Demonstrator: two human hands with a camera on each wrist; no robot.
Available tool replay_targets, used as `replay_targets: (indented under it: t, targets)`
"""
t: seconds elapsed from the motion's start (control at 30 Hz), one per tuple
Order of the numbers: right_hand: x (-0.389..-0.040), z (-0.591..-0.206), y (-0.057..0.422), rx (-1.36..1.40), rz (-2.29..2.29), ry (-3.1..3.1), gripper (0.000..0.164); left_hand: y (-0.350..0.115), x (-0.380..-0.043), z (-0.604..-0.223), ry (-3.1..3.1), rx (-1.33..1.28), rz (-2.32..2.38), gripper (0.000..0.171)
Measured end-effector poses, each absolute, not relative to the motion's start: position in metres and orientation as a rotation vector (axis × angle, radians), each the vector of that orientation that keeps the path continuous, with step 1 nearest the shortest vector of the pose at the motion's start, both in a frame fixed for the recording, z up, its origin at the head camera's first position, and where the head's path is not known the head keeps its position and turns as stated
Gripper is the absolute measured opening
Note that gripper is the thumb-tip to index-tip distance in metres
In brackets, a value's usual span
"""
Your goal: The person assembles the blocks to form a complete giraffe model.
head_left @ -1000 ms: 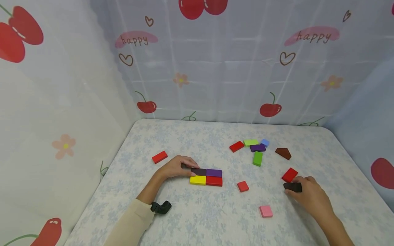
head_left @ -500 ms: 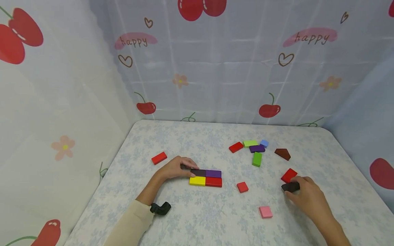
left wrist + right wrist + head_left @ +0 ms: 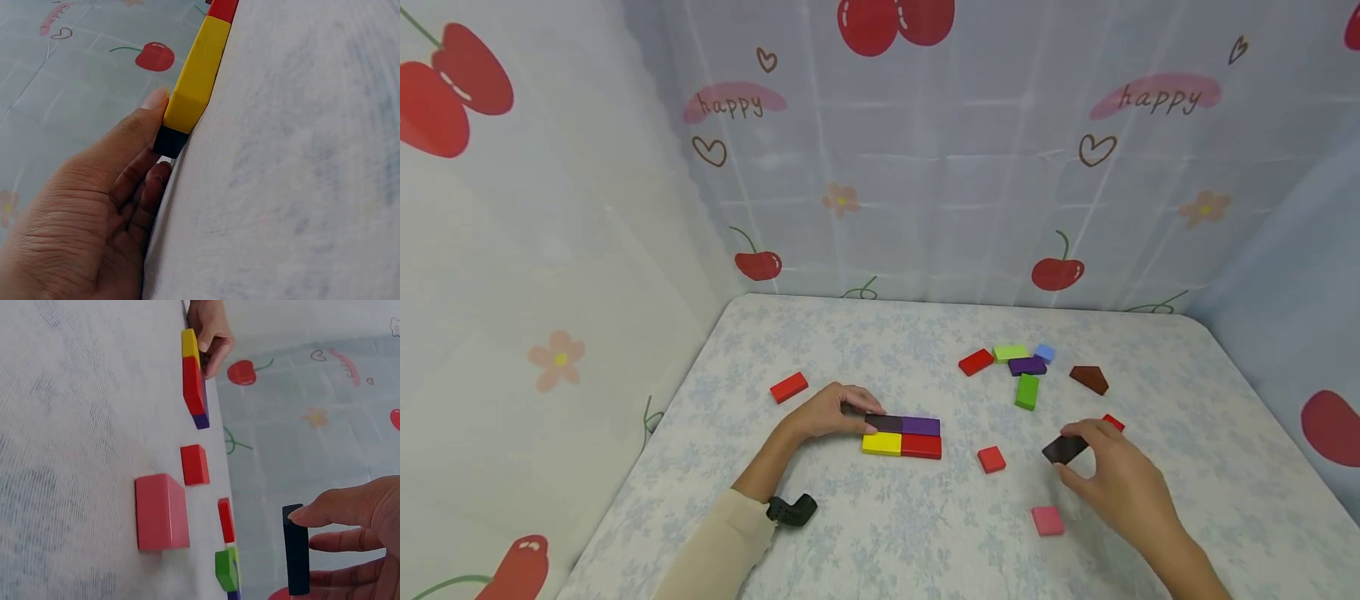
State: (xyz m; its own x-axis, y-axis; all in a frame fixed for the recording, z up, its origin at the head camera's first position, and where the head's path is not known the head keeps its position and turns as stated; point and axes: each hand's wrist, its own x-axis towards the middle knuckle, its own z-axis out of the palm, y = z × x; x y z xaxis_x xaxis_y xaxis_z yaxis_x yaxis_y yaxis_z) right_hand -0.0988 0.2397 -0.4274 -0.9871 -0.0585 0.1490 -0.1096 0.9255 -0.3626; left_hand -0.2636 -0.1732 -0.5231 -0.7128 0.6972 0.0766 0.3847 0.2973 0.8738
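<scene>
My left hand (image 3: pixel 835 410) pinches a black block (image 3: pixel 883 423) between thumb and fingers. That block lies flat in a joined rectangle with a purple block (image 3: pixel 921 427), a yellow block (image 3: pixel 882 444) and a red block (image 3: pixel 921 447). In the left wrist view the thumb lies along the yellow block (image 3: pixel 197 75) and the black end piece (image 3: pixel 170 142). My right hand (image 3: pixel 1123 483) holds another black block (image 3: pixel 1065 449) by its edges, raised above the table. It partly hides a red block (image 3: pixel 1113 422) behind it.
A small red block (image 3: pixel 992 459) and a pink block (image 3: pixel 1047 521) lie between the hands. Further back are a green block (image 3: pixel 1027 392), a dark purple block (image 3: pixel 1027 366), a brown block (image 3: pixel 1089 379) and others. A red block (image 3: pixel 788 387) sits at the left. Printed curtains surround the table.
My right hand has lifted the black block and moved it left, away from the red block, turning it so its flat face shows. My left hand has stayed in place.
</scene>
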Motion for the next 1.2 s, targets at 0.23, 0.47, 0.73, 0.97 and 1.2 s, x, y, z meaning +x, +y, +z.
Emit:
replay_targets:
  t: [0.23,0.47,0.73,0.97,1.2]
  targets:
    - [-0.1,-0.423,0.207,0.273,0.594,-2.919,0.047,-0.173,-0.263,-0.522,2.262,0.97,1.367,0.029]
    - [-0.101,-0.429,0.175,0.458,0.531,-2.911,0.047,-0.172,-0.26,-0.517,2.242,0.975,1.391,0.03]
    - [-0.099,-0.437,0.141,0.551,0.547,-2.968,0.045,-0.172,-0.262,-0.523,2.257,0.973,1.375,0.032]
    - [-0.098,-0.445,0.117,0.73,0.541,-2.994,0.045,-0.172,-0.262,-0.523,2.256,0.98,1.387,0.03]
    - [-0.1,-0.454,0.098,0.895,0.485,-2.992,0.044,-0.173,-0.263,-0.523,2.263,0.992,1.377,0.029]
